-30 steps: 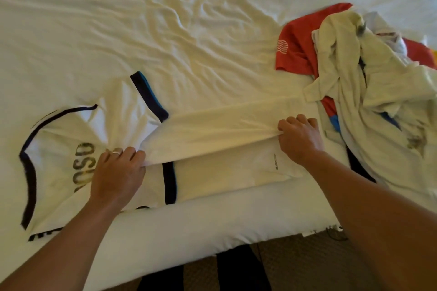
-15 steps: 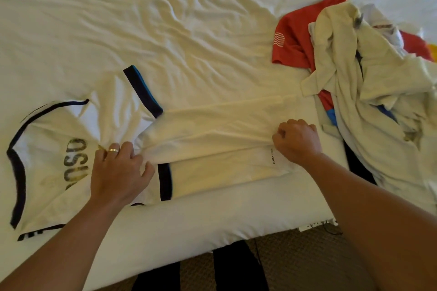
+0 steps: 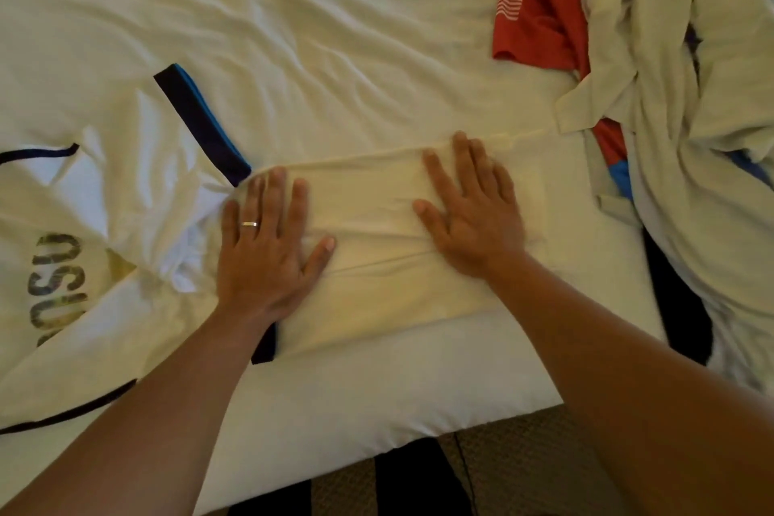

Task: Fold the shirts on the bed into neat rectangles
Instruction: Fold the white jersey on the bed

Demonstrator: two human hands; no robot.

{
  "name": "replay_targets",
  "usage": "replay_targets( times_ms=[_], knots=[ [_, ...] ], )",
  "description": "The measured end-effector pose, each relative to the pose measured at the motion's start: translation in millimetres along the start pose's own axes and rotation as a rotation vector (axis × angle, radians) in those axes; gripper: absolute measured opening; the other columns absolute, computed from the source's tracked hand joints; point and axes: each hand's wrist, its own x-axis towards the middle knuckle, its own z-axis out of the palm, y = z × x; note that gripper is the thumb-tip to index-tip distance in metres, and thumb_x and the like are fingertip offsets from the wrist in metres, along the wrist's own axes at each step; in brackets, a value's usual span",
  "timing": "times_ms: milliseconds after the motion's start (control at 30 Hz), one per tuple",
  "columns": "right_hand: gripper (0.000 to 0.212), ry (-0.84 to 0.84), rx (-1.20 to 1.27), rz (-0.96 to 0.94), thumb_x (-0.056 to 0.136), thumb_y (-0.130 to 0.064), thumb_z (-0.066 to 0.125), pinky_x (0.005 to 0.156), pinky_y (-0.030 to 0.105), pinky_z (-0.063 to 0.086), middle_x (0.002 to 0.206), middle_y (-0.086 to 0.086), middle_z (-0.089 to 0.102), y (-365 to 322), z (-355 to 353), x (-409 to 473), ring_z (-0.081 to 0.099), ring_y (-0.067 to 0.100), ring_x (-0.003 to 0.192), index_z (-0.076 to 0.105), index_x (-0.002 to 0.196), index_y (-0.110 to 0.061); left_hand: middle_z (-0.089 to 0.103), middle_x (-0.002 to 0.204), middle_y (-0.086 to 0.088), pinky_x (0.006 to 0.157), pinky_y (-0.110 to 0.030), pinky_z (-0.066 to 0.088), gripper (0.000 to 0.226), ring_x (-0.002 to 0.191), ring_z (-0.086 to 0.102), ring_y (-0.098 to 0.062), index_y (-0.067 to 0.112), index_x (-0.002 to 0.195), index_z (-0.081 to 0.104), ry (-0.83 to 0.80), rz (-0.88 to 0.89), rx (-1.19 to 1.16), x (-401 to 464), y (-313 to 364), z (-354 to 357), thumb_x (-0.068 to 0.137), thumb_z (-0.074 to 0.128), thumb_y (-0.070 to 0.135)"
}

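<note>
currently, the white short-sleeved shirt with dark navy trim (image 3: 138,197) lies flat near the front edge of the bed with the wrinkled white sheet (image 3: 335,33), its lower body folded lengthwise into a narrow band. your left hand (image 3: 268,243) and right hand (image 3: 469,214) both rest flat on that band, fingers straight and spread, gripping nothing.

risks from here: pressing unevenly could set the visible creases between your hands into the fold. the far sleeve with the navy and blue cuff (image 3: 201,121) is unfolded and could skew the rectangle. the heap of unfolded shirts, red and cream (image 3: 653,96), lies just beside the band and may snag its end.

legible writing: gold letters reading roughly "osu" on the chest; the rest cannot be read.
</note>
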Motion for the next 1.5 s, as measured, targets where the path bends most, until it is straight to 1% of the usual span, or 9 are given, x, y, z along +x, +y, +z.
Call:
replay_targets(
  times_ms=[367, 500, 700, 1000, 1100, 1200, 1300, 1400, 1500],
  knots=[
    [0.074, -0.081, -0.062, 0.177, 0.098, -0.065, 0.017, 0.123, 0.050, 0.006, 0.169, 0.004, -0.010, 15.9, -23.1, 0.5, -0.008, 0.023, 0.155, 0.006, 0.161, -0.026, 0.012, 0.169, -0.009, 0.122, -0.057, 0.010, 0.083, 0.156, 0.007, -0.030, 0.023, 0.162, 0.017, -0.071, -0.007, -0.046, -0.4, 3.7, -17.1, 0.095, 0.021, 0.071],
    [0.063, -0.010, 0.004, 0.157, 0.102, -0.054, 0.030, 0.117, 0.052, 0.014, 0.168, 0.008, 0.005, -43.9, -46.0, 17.9, 0.005, 0.029, 0.154, 0.027, 0.156, -0.022, 0.053, 0.146, -0.016, 0.116, -0.057, 0.029, 0.060, 0.139, 0.044, -0.037, 0.010, 0.143, 0.053, 0.232, 0.126, -0.102, -25.5, -18.6, -41.5, 0.099, 0.046, 0.050],
    [0.048, -0.006, 0.235, -0.024, 0.104, -0.043, 0.041, 0.104, 0.047, 0.037, 0.146, 0.009, 0.047, -199.8, -49.0, 67.7, 0.043, 0.032, 0.131, 0.050, 0.140, -0.014, 0.064, 0.126, -0.010, 0.094, -0.048, 0.039, 0.038, 0.113, 0.059, -0.036, 0.013, 0.121, 0.063, 0.425, -0.072, -0.062, -84.8, -125.1, -57.8, 0.096, 0.052, 0.039],
    [0.048, -0.046, 0.363, 0.387, 0.089, -0.030, 0.064, 0.093, 0.043, 0.044, 0.126, 0.011, 0.055, -318.7, -32.9, 126.8, 0.052, 0.032, 0.119, 0.047, 0.129, -0.009, 0.050, 0.143, -0.013, 0.090, -0.050, 0.042, 0.055, 0.124, 0.049, -0.038, 0.014, 0.135, 0.051, 0.061, -0.188, 0.041, -118.3, -255.8, -53.7, 0.094, 0.048, 0.050],
    [0.027, 0.019, 0.323, 0.256, 0.091, -0.015, 0.055, 0.073, 0.035, 0.037, 0.104, 0.006, 0.053, -332.3, -42.7, 117.2, 0.051, 0.025, 0.093, 0.054, 0.116, -0.007, 0.052, 0.139, -0.012, 0.089, -0.048, 0.040, 0.053, 0.121, 0.051, -0.037, 0.015, 0.134, 0.052, 0.048, -0.187, 0.011, -114.6, -258.2, -58.5, 0.093, 0.053, 0.048],
    [0.017, 0.194, 0.228, 0.000, 0.090, -0.014, 0.052, 0.070, 0.036, 0.035, 0.099, 0.010, 0.055, -351.7, -53.2, 91.0, 0.050, 0.028, 0.089, 0.057, 0.104, -0.005, 0.057, 0.127, -0.008, 0.088, -0.046, 0.041, 0.040, 0.112, 0.055, -0.034, 0.015, 0.123, 0.062, 0.138, -0.237, -0.236, -115.7, -254.6, -65.6, 0.090, 0.060, 0.036],
    [0.013, 0.318, 0.225, -0.251, 0.085, -0.015, 0.055, 0.068, 0.035, 0.036, 0.088, 0.011, 0.060, -370.7, -53.9, 51.7, 0.054, 0.031, 0.078, 0.058, 0.094, -0.006, 0.065, 0.101, 0.000, 0.077, -0.041, 0.051, 0.032, 0.088, 0.063, -0.023, 0.013, 0.100, 0.068, 0.211, -0.542, -0.956, -109.6, -254.0, -87.8, 0.093, 0.055, 0.042],
    [0.014, 0.374, 0.273, -0.398, 0.083, -0.020, 0.053, 0.068, 0.031, 0.036, 0.081, 0.006, 0.060, -391.7, -50.2, -4.3, 0.047, 0.021, 0.069, 0.059, 0.088, -0.009, 0.073, 0.088, -0.011, 0.056, -0.034, 0.041, 0.070, 0.063, 0.063, -0.028, 0.007, 0.094, 0.069, -0.119, -0.897, -1.695, -110.4, -263.0, -117.2, 0.099, 0.036, 0.068],
    [0.008, 0.341, 0.297, -0.535, 0.084, -0.018, 0.060, 0.068, 0.034, 0.039, 0.082, 0.005, 0.058, -404.1, -38.5, -65.1, 0.048, 0.023, 0.070, 0.060, 0.087, -0.011, 0.073, 0.110, -0.022, 0.073, -0.040, 0.051, 0.100, 0.087, 0.070, -0.040, 0.001, 0.118, 0.068, -0.484, -0.908, -1.929, -130.6, -269.7, -135.8, 0.087, 0.026, 0.086]
  ],
)
